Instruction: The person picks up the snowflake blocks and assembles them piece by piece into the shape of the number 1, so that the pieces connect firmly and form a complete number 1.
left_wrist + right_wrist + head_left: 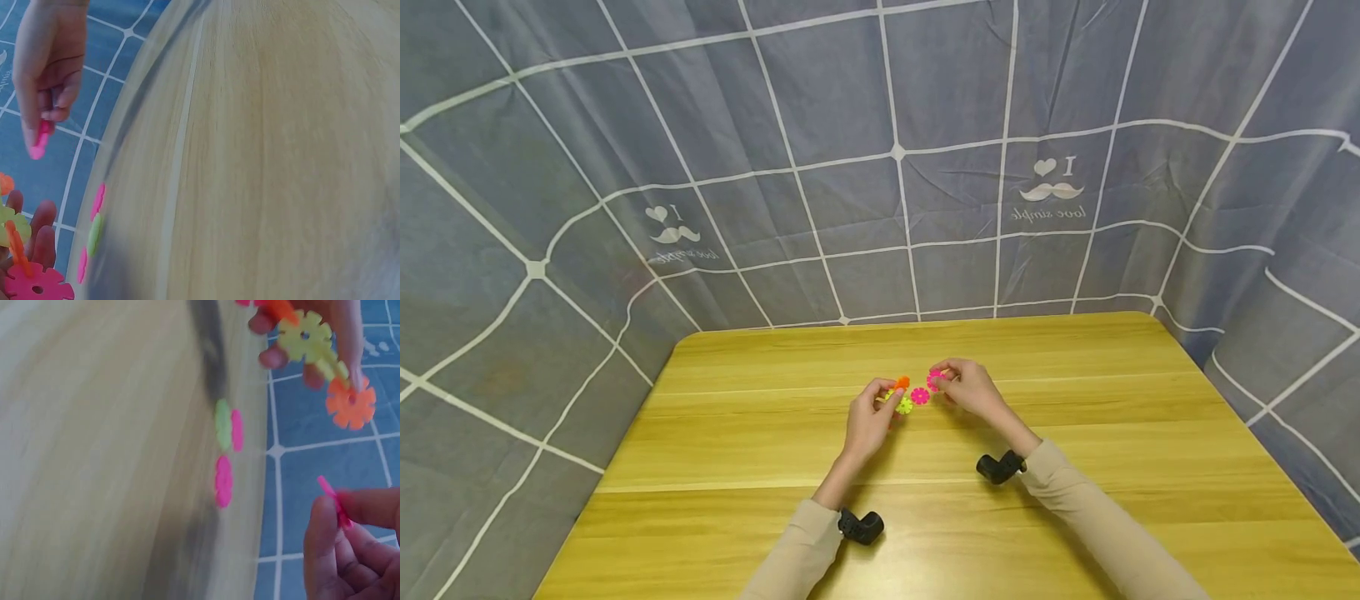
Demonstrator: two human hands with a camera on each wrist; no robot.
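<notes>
My left hand holds a chain of interlocked notched plastic discs. In the right wrist view the chain shows a yellow disc and an orange disc at its end; a pink disc sits at the other end in the left wrist view. To the right, my right hand pinches a single pink disc between thumb and forefinger, apart from the chain. Below the hands, a green disc and two pink discs, one of them nearer the right hand, lie on the table.
The wood-grain table spreads out around both hands. A grey-blue curtain with white grid lines hangs behind it and along its sides. Each wrist wears a black camera, one on the left and one on the right.
</notes>
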